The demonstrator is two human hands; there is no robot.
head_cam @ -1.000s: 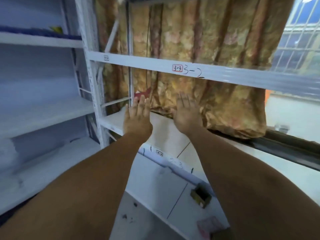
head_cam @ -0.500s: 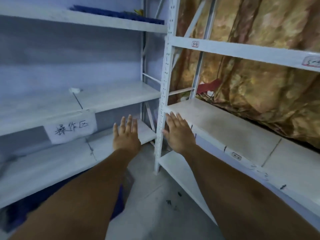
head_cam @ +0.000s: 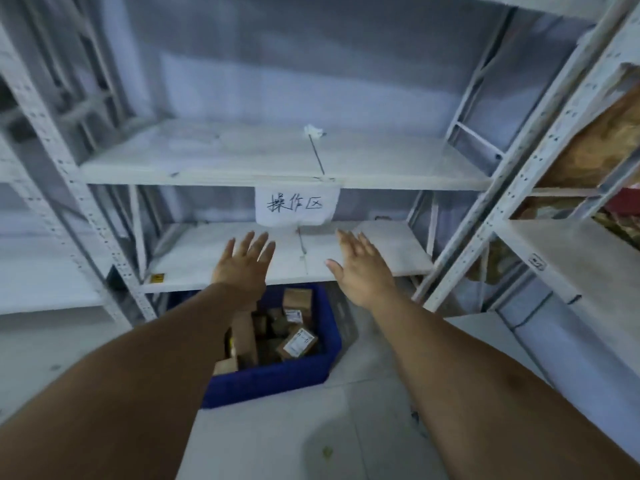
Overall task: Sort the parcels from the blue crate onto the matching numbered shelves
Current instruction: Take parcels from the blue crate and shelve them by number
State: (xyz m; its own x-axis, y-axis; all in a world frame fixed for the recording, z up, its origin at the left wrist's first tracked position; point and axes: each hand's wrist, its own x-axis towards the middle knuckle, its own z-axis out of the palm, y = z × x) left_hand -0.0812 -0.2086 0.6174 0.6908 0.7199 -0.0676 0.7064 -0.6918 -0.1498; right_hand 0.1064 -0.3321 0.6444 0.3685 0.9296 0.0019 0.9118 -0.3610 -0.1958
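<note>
A blue crate (head_cam: pixel 277 377) stands on the floor under the low white shelf (head_cam: pixel 207 261), partly tucked beneath it. Several brown cardboard parcels with white labels lie in it; one labelled parcel (head_cam: pixel 298 342) faces up near the right side. My left arm hides the crate's left part. My left hand (head_cam: pixel 244 263) and my right hand (head_cam: pixel 360 268) are stretched out side by side above the crate, fingers straight and spread, holding nothing.
A paper sign (head_cam: pixel 296 205) with handwritten characters hangs from the middle shelf (head_cam: pixel 242 164). A second white rack (head_cam: pixel 540 258) with a small number tag stands at the right, a patterned curtain behind it. The floor (head_cam: pixel 294 427) in front is pale tile.
The view has swung left and down from the curtain-backed rack to the signed rack. The blue crate with parcels has come into sight below my hands, which stay open and empty.
</note>
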